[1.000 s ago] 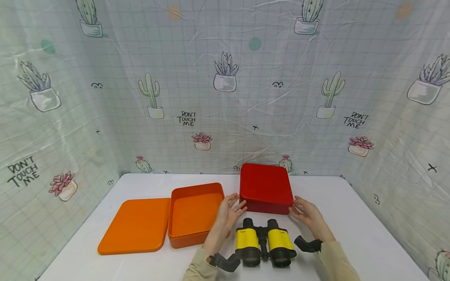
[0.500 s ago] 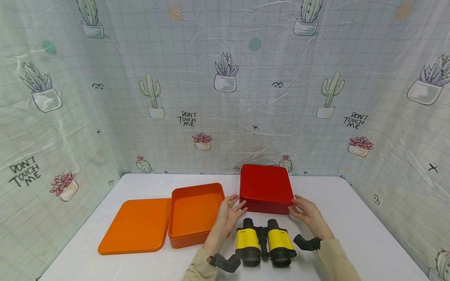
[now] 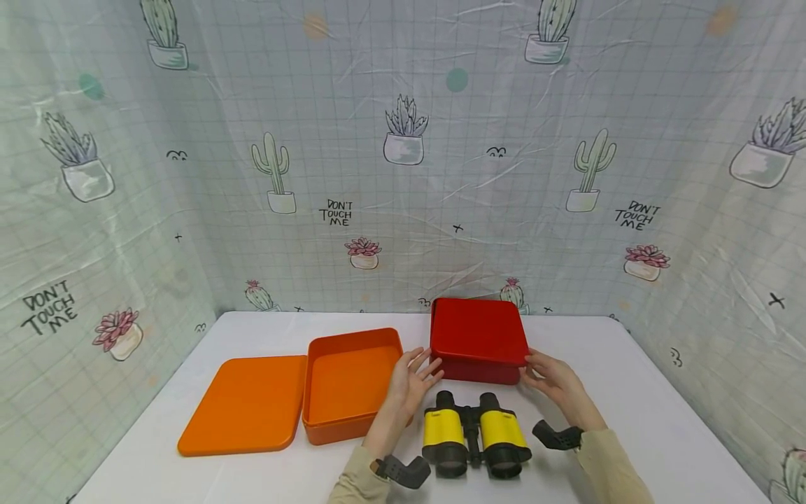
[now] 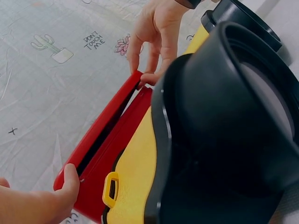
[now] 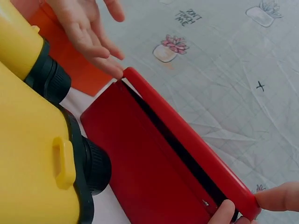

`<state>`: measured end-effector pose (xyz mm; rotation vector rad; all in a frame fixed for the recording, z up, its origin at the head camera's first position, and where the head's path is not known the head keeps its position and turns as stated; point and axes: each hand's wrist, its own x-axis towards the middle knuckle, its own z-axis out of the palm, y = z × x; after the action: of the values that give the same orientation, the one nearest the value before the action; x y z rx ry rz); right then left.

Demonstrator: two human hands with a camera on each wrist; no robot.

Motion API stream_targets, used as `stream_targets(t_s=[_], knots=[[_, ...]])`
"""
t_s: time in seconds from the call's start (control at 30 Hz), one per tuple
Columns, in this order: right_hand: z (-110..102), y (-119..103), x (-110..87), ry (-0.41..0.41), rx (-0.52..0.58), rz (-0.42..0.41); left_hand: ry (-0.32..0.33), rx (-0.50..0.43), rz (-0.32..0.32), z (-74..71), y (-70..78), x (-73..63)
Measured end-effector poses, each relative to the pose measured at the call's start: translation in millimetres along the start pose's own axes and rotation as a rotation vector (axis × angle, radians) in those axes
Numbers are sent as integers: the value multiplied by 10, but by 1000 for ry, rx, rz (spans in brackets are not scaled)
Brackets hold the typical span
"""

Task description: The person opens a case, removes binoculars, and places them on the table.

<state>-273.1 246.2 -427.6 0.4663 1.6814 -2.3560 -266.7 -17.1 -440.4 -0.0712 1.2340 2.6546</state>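
A square red lid [image 3: 480, 327] sits loosely on a red box [image 3: 478, 371] toward the back of the table. In both wrist views a dark gap shows between lid and box, wider toward the right-hand end. My right hand [image 3: 559, 386] pinches the lid's near right corner, thumb in front and a finger on its edge. At the near left corner, my left hand [image 3: 406, 385] has its fingers spread loosely, with fingertips at the lid's edge. Yellow and black binoculars [image 3: 443, 428] lie between my wrists, in front of the box. The box's inside is hidden.
Left of my left hand stands an orange box [image 3: 340, 428] without its lid, partly behind that forearm. An orange lid [image 3: 242, 404] lies flat beside it. The white table [image 3: 630, 392] meets a patterned cloth backdrop [image 3: 403, 189] at its back and sides.
The red lid has come up slightly at its right side and shifted a little toward me and rightward. My right hand has moved slightly right with it; my left hand stays almost still.
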Motion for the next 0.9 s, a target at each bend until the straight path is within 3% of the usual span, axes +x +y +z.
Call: stream_targets(t_s=[0.47,0.73,0.9], knots=[[-82,29,-53,-23,85,37,-36,6,-10,-19,5,-6],[-204,68,-140,-82,10,31,-50,-25,-51,-4,7,-31],[-262,87,-144,-74,16,28,-69,-33,-63,31,-14,-66]])
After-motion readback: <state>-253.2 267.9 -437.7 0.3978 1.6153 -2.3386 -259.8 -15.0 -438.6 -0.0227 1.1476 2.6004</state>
